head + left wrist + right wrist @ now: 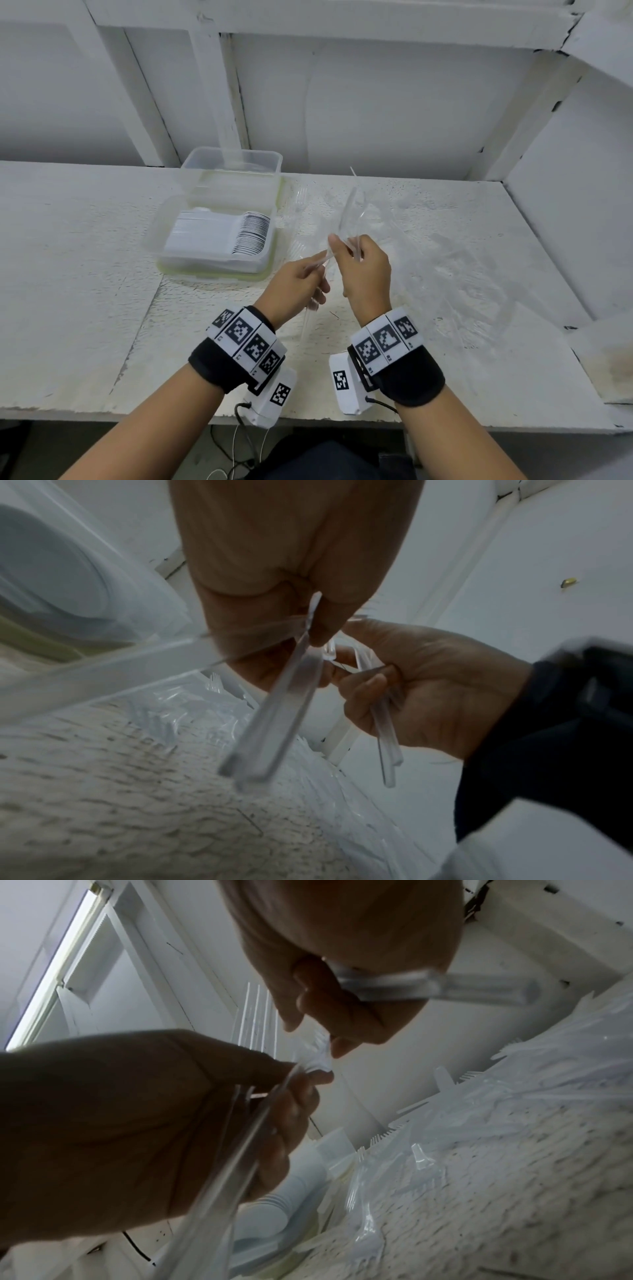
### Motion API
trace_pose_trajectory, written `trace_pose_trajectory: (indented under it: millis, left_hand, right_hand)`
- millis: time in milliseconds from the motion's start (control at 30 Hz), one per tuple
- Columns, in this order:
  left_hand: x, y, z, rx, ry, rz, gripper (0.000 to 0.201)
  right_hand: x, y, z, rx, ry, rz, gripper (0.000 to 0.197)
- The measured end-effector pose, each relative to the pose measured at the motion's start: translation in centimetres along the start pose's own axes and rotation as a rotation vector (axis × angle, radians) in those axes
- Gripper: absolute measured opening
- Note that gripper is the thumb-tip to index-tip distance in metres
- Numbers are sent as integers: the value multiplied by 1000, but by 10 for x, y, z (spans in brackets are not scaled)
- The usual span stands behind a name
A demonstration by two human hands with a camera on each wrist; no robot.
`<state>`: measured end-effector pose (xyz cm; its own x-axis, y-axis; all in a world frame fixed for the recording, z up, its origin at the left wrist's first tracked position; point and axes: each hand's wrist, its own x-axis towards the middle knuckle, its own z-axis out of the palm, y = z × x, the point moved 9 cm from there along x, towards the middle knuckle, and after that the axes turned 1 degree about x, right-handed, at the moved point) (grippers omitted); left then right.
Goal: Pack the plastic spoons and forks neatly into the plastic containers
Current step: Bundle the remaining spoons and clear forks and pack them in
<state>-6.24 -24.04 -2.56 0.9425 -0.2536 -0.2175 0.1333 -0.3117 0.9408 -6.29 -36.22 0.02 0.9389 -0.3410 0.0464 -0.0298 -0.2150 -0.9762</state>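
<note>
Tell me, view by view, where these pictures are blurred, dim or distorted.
Head view: evenly lit and sharp; wide-angle lens bows the shelf edges; the loose clear forks nearly vanish against the white table. Left wrist view: dim, motion-blurred; fork handles in the left hand smear. Right wrist view: left hand underexposed, right hand soft; bright window strip top left.

Bare forearms, no sleeves. Left wrist band [224, 359]: black fabric strap, row of white tiles with black square fiducial markers on top. White camera box [274, 399] under it, one marker on its face, black cable [241, 416] plugged in, thin white wire beside. Right wrist band [407, 366]: same black strap, marker tiles, white camera box [346, 383] with marker, black cable [382, 402]. Dark clothing [329, 459] at bottom edge.
</note>
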Motion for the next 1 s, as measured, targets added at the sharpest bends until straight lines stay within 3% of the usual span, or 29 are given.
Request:
trace_pose_trajectory:
  millis: [167, 333, 467, 567, 833, 1000]
  left_hand:
    - [-1, 3, -1, 106, -77, 42, 36]
    - [-2, -3, -1, -76, -153, -52, 30]
    - [5, -9, -19, -321, -45, -157, 22]
    - [11, -13, -28, -416, 40, -215, 34]
    - [10, -1, 7, -585, -198, -240, 60]
    - [6, -4, 10, -572, -260, -292, 61]
  right_hand:
    - [2, 5, 1, 9, -63, 68, 38]
    - [10, 8, -4, -108, -92, 49, 29]
    - [15, 2, -13, -41, -68, 19, 20]
    - [12, -14, -10, 29, -106, -58, 9]
    - [0, -27, 18, 173, -157, -112, 9]
    - [-2, -27, 21, -114, -134, -213, 16]
